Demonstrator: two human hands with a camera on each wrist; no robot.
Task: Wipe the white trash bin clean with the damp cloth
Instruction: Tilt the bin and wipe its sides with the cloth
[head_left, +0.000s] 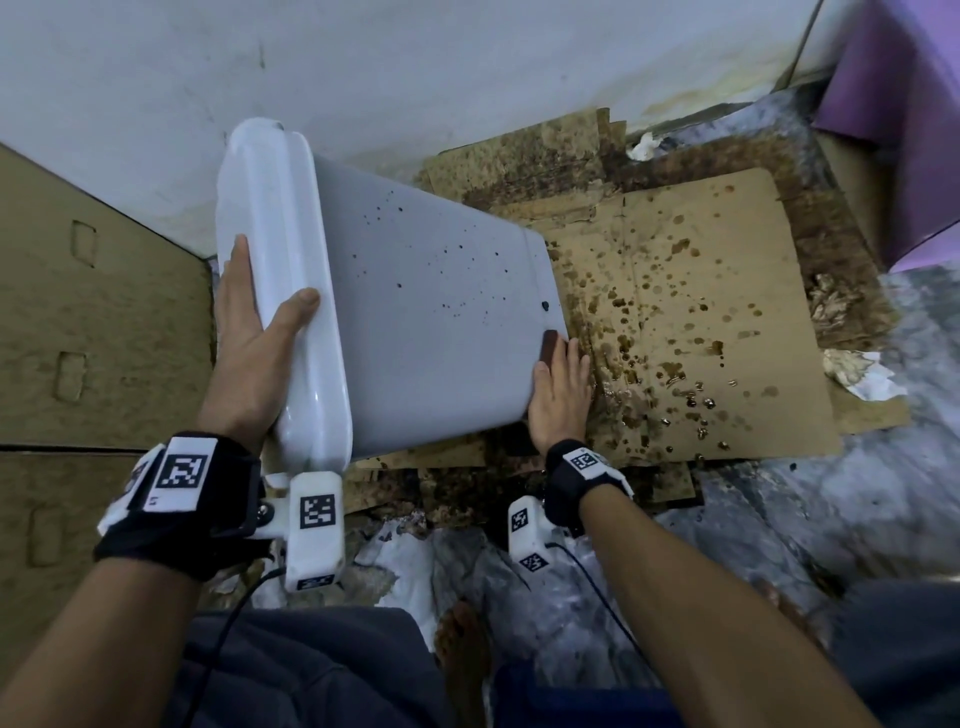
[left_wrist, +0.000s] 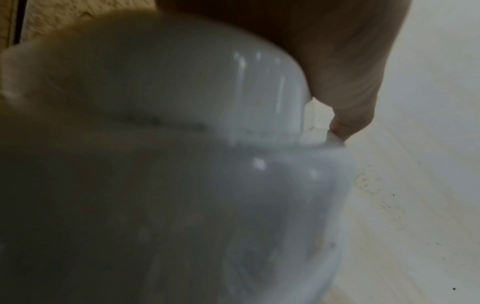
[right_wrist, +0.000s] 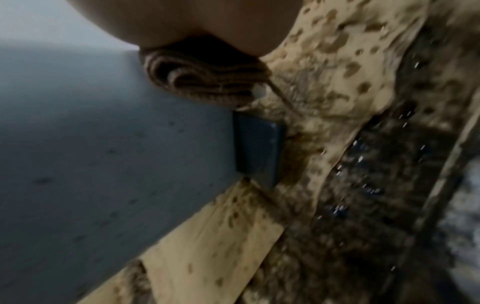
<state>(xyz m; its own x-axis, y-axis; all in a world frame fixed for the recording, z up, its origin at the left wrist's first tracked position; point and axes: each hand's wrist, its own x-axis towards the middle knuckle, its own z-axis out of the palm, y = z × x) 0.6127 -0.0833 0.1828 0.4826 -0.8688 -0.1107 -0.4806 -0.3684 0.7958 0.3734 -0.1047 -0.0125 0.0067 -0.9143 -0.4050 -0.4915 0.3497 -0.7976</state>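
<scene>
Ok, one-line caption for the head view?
Left hand grips the tilted, speckled white trash bin's lid end; right hand presses at its base over stained cardboard.

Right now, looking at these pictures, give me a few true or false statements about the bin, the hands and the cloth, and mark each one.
1. The white trash bin stands upright on its base. False: it is tipped over, lid end toward the wall.
2. The left hand grips the lid end, thumb over the rim. True.
3. The bin's side is spotless. False: dark specks dot it.
4. The right hand presses a brown cloth near the bin's base. True.
5. The cardboard under the bin is dry and unmarked. False: brown stains cover it.
</scene>
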